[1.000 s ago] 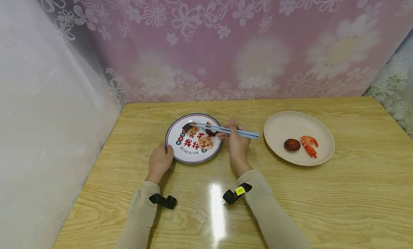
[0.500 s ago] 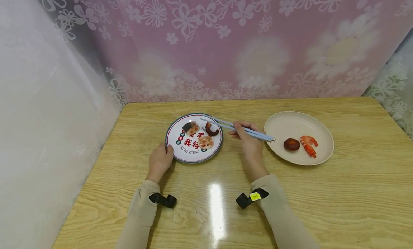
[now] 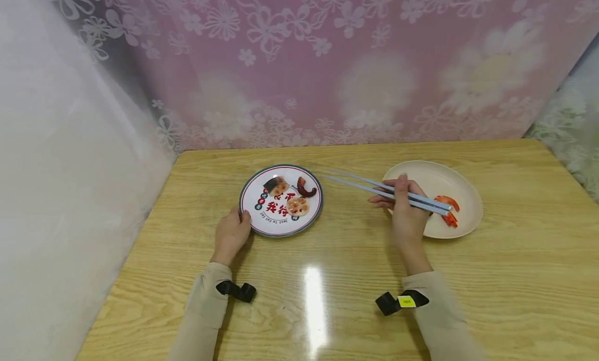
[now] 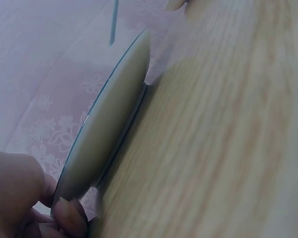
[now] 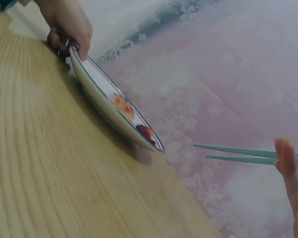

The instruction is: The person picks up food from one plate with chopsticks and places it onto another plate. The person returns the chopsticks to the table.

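My left hand (image 3: 231, 235) pinches the left rim of a white round plate (image 3: 269, 229) with red characters; the left wrist view shows thumb and fingers on its edge (image 4: 72, 178). On it lie a lotus root slice (image 3: 298, 207), a curled octopus tentacle (image 3: 307, 190) and a dark-skinned grilled piece (image 3: 275, 186). My right hand (image 3: 406, 218) holds pale blue chopsticks (image 3: 360, 187) above the beige plate's left side (image 3: 474, 215). Their tips point left, slightly apart, with nothing between them. A shrimp (image 3: 450, 220) lies partly behind the chopstick ends. The brown oval piece there is almost wholly hidden.
Both plates stand on a wooden table (image 3: 346, 278), with a stretch of tabletop between them. A pink flowered curtain (image 3: 299, 90) hangs behind the table's far edge. Pale sheeting (image 3: 84, 168) hangs along the left side.
The right hand has moved right with the chopsticks, from over the white plate to over the beige plate. The chopstick tips have left the grilled piece. The left hand has stayed put.
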The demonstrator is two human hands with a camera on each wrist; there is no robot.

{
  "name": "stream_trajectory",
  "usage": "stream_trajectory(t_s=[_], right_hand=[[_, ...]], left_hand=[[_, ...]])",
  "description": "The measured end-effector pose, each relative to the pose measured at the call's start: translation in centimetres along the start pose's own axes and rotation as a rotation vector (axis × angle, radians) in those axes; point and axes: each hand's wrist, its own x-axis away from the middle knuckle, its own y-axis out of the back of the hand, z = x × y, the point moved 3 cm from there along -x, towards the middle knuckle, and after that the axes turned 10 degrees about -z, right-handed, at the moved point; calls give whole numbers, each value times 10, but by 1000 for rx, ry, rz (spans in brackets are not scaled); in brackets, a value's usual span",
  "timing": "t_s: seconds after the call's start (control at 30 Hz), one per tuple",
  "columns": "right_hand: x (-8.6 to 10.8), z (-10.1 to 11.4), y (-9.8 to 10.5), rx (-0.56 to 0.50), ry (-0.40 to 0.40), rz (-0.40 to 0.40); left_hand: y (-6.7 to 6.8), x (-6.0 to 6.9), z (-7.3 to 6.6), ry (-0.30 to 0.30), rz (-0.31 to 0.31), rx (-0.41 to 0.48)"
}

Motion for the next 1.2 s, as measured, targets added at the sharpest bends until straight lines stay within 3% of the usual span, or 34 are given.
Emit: stream_trajectory(t_s=[0.43, 0.6, 0.8, 0.97, 1.1, 1.2], right_hand=[[-9, 30, 51, -20, 104, 3], [-8, 34, 69, -25, 39, -150], [-6, 36, 100, -211, 18, -451], [-1, 42, 130, -259, -24, -691], [5, 45, 147, -286, -51, -744], [7, 47, 155, -299, -5, -695]], left_hand=[[-1, 1, 1, -2, -2, -4], [-1, 0, 1, -4, -3, -6], [-2, 0, 1, -9, 0, -1], [-1, 0, -1, -5, 4, 6], [-1, 0, 0, 3, 9, 0], [-2, 1, 0, 5, 10, -9]])
